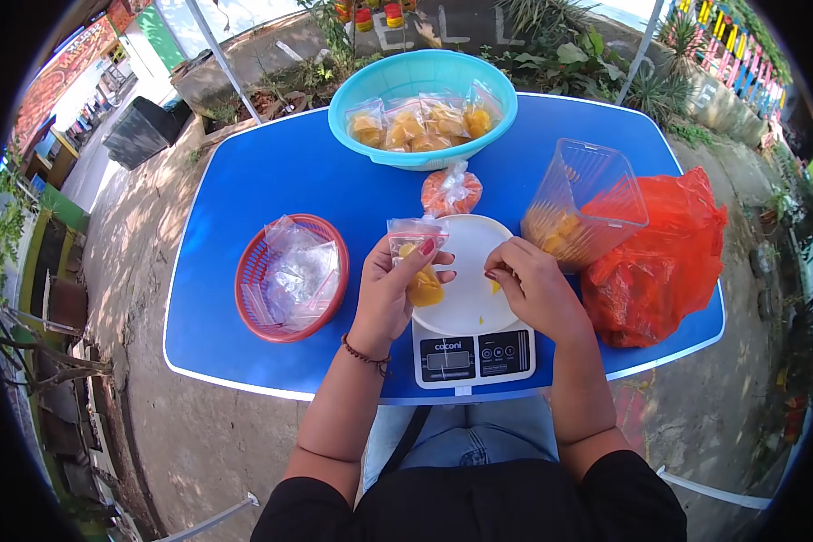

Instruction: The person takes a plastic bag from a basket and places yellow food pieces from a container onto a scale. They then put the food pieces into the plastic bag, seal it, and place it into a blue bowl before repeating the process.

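My left hand (396, 280) grips a small clear zip bag (422, 287) with yellow chips in its lower part, above the left side of the scale's plate. Over the plate's right side, my right hand (535, 282) has its fingertips pinched on a small yellow chip (495, 287). Below both hands stands the kitchen scale (475, 358) with its round white plate (461, 318). A yellow crumb (481, 320) lies on that plate. Close to my right hand is a clear ribbed plastic container (596, 181), tilted, with yellow chips (553, 233) at its bottom.
A turquoise basket (352, 144) at the back holds several filled bags (425, 122). A tied bag of orange food (452, 188) sits behind the scale. Left is a red basket (336, 294) of clear bags (300, 271); right, a red plastic bag (655, 271). All stand on a blue table (235, 190).
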Motion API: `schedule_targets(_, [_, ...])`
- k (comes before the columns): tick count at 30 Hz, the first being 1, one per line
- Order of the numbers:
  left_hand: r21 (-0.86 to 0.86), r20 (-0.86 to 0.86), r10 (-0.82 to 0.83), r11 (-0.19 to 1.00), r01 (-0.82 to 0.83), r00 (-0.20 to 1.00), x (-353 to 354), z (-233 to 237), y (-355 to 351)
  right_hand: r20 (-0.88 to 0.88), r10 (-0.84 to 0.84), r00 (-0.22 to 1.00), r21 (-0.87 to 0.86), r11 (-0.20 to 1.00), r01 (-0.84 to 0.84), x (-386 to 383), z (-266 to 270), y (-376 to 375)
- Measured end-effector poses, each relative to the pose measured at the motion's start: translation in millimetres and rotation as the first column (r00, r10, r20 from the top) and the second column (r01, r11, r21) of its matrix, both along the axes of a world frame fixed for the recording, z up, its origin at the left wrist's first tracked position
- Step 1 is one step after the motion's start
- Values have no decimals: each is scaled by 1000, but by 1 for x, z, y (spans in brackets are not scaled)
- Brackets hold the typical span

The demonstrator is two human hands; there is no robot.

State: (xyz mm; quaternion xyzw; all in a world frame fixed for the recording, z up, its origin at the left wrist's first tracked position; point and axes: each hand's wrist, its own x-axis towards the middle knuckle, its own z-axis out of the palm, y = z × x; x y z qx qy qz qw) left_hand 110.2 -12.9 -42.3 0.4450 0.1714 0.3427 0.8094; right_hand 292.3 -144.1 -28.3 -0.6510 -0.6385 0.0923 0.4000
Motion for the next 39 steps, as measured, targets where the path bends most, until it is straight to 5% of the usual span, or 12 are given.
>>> schedule_targets(3, [106,-1,-23,994,23,1000,2,1,-3,-166,-142,976,150,975,167,-9,7,1])
schedule_targets(6, [445,-82,150,890,-99,985,8,-1,-13,-290,-91,953,370,907,200,-9,0,3])
schedule_targets(9, [585,-85,208,802,-120,974,13,-2,-20,-435,-25,900,502,823,266,-17,-1,6])
schedule_targets(16, [728,-177,259,684,-51,950,8,3,-22,-174,-126,977,633,746,208,-24,8,4])
schedule_targets(25, [709,-124,151,705,-19,981,8,-7,-17,-16,-17,1000,485,874,23,-27,10,3])
schedule_targets(27, [565,-75,43,825,7,996,7,-2,-20,-12,-13,1000,400,916,17,-28,16,-1])
schedule_targets(37, [208,75,-193,963,174,978,3,15,-19,-305,156,940,398,917,-23,-19,0,5])
schedule_targets(39, [341,-114,-150,923,180,982,4,13,-21,-478,155,864,437,896,81,-22,-6,5])
